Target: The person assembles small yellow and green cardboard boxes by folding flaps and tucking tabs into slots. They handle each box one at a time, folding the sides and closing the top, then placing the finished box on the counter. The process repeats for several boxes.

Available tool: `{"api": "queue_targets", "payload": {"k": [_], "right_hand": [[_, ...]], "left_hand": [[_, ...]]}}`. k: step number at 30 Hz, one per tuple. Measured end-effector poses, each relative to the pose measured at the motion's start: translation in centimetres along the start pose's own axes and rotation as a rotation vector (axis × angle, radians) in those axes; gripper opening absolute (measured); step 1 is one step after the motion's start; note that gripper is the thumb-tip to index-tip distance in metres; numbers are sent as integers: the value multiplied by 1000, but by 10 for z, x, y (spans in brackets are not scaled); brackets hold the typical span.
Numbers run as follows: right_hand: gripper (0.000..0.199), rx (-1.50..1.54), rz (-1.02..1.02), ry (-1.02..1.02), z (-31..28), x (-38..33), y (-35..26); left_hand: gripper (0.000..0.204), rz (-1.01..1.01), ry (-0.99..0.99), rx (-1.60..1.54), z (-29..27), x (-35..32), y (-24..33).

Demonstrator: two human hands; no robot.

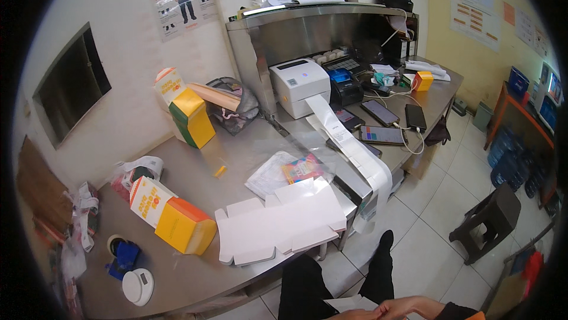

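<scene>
- Both hands sit low at the frame's bottom edge, well clear of the counter.
- Right hand and left hand meet on a white paper sheet above the lap; grip cannot be told.
- Flat white carton blank overhangs the counter's near edge.
- Yellow-orange box lies beside it.
- Label strip hangs from the white printer over the edge.
- Open tiled floor right; dark stool stands there.

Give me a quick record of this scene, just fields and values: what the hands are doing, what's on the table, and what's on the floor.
hands: left hand and right hand meet at the lower edge, on a white sheet
table: flat white cardboard, two yellow boxes, label printer with a long paper strip, phones
floor: dark stool
</scene>
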State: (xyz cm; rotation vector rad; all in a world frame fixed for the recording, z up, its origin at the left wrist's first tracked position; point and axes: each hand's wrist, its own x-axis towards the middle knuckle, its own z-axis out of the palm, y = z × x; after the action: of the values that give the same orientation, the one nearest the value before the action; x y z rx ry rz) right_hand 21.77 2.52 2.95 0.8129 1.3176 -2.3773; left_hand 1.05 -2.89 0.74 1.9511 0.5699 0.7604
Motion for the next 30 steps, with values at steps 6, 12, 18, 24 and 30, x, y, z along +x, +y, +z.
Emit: {"api": "queue_targets", "payload": {"k": [6, 12, 18, 24, 30], "right_hand": [[12, 161, 178, -3, 15, -19, 13], [18, 280, 252, 15, 12, -16, 15], [19, 352, 255, 66, 17, -10, 14], [20, 446, 238, 122, 21, -5, 9], [19, 414, 176, 201, -3, 14, 34]], "left_hand": [[16, -36, 7, -70, 3, 8, 0], [16, -64, 12, -93, 1, 11, 2], [16, -85, 13, -114, 0, 11, 4], [16, -123, 26, -157, -3, 9, 7], [16, -186, 79, -195, -13, -5, 11]]}}
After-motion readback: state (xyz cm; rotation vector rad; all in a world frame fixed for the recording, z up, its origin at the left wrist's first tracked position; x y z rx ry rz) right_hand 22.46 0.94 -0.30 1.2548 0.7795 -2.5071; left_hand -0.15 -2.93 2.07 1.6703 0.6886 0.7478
